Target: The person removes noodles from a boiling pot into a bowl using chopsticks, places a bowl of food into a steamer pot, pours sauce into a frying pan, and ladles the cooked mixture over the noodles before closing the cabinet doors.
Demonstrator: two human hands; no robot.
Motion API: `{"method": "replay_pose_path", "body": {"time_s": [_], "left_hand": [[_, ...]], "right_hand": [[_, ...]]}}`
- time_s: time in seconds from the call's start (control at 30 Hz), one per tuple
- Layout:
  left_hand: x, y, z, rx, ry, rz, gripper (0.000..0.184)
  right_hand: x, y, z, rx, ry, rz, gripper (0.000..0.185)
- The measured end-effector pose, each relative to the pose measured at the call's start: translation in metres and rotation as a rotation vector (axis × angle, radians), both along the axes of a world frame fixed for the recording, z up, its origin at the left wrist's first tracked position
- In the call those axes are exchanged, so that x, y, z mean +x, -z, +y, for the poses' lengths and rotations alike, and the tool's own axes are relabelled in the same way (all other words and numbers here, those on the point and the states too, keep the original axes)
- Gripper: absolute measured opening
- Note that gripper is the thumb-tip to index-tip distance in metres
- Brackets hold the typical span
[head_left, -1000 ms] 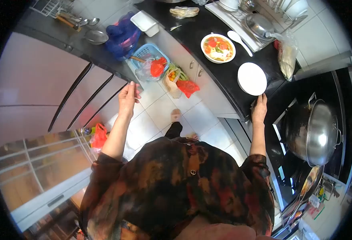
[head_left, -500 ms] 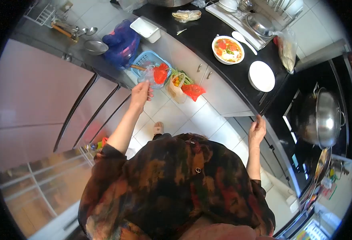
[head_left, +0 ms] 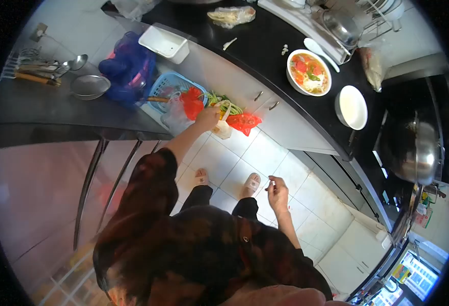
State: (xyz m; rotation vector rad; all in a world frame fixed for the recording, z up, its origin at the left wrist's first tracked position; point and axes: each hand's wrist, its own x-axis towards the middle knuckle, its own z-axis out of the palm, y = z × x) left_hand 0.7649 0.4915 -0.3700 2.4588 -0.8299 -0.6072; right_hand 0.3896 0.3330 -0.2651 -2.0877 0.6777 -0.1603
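My left hand reaches out over the bags beside the light blue basket. It is nearest to a beige bag and a red plastic bag, with green vegetables behind. Whether its fingers touch or grip anything is too small to tell. My right hand hangs over the tiled floor, fingers partly curled, holding nothing that I can see. On the black counter stand a bowl of red and white food, a white bowl and a white spoon.
A large steel wok sits on the stove at the right. A white tub and a blue bag are at the upper left, near a strainer. Cabinet doors line the counter's front.
My left hand has moved forward to the bags by the basket. My right hand has drawn away from the counter edge to over the floor. The view has turned, and both feet now show.
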Motion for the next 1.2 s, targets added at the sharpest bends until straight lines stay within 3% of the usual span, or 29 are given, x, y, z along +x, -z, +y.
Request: {"method": "replay_pose_path", "body": {"time_s": [0.03,0.17,0.23,0.27,0.4,0.43,0.5,0.6,0.7,0.83,0.9,0.93,1.0,1.2], "left_hand": [[0.006,0.015,-0.012,0.18,0.182,-0.187,0.031],[0.018,0.075,-0.057,0.166,0.103,-0.133,0.038],[0.027,0.117,-0.071,0.337,0.244,-0.334,0.041],[0.03,0.136,-0.074,0.305,0.288,-0.46,0.04],[0.051,0.178,-0.08,0.568,0.548,-0.579,0.038],[0.055,0.187,-0.082,0.568,0.553,-0.568,0.038],[0.062,0.197,-0.083,0.576,0.5,-0.194,0.03],[0.03,0.194,-0.06,0.545,0.393,-0.109,0.025],[0.023,0.211,-0.045,0.464,0.22,-0.122,0.029],[0.024,0.201,-0.044,0.528,0.24,-0.158,0.032],[0.024,0.209,-0.043,0.322,0.368,-0.541,0.031],[0.027,0.205,-0.049,0.313,0.364,-0.535,0.031],[0.04,0.203,-0.06,0.484,0.339,0.07,0.037],[0.03,0.223,-0.061,0.35,0.161,-0.015,0.032]], "right_hand": [[0.002,0.017,0.007,-0.032,-0.024,-0.053,0.018],[-0.002,0.06,0.018,0.144,0.003,0.069,0.017],[-0.007,0.088,0.018,0.166,0.024,0.09,0.017],[-0.009,0.103,0.018,0.183,0.03,0.118,0.017],[-0.008,0.165,0.013,0.094,-0.074,0.111,0.02],[-0.003,0.17,0.013,0.096,-0.08,0.112,0.021],[0.005,0.179,0.015,0.103,-0.074,0.134,0.02],[0.003,0.184,0.027,0.11,-0.106,0.15,0.02],[0.006,0.174,0.037,0.15,-0.146,0.185,0.019],[0.009,0.159,0.045,0.193,-0.178,0.332,0.017],[0.001,0.169,0.049,0.149,-0.173,0.325,0.018],[-0.003,0.175,0.049,0.116,-0.173,0.318,0.02],[-0.007,0.186,0.05,0.098,-0.19,0.304,0.019],[0.015,0.22,0.049,0.115,-0.262,0.245,0.021]]}}
